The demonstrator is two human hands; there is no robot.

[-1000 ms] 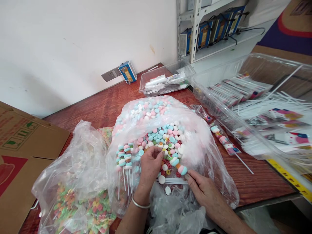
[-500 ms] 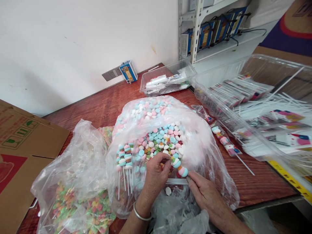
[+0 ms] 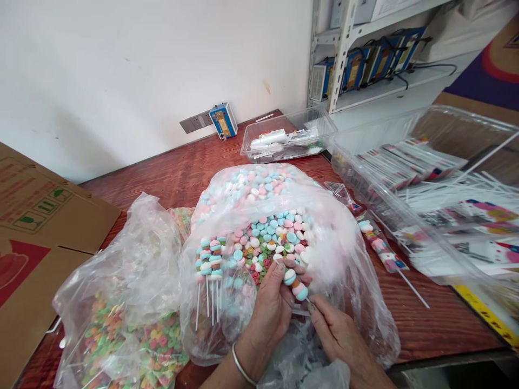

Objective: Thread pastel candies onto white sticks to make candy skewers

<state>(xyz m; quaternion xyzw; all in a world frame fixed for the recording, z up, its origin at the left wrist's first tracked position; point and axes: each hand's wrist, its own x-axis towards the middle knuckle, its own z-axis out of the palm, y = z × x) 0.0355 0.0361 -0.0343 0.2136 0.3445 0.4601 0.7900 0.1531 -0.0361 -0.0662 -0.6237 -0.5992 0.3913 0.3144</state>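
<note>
Head view: candy skewer (image 3: 300, 292) in right hand (image 3: 337, 325), perhaps left hand (image 3: 272, 305) too.

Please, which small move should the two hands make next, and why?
Probably the left hand should gently press the sweets down along the stick: its fingers are at their upper end, and the right hand pinches the stick just below them, which should keep it steady.

A slim bangle (image 3: 239, 363) — silvery — circles the left wrist (image 3: 256, 346).
</note>
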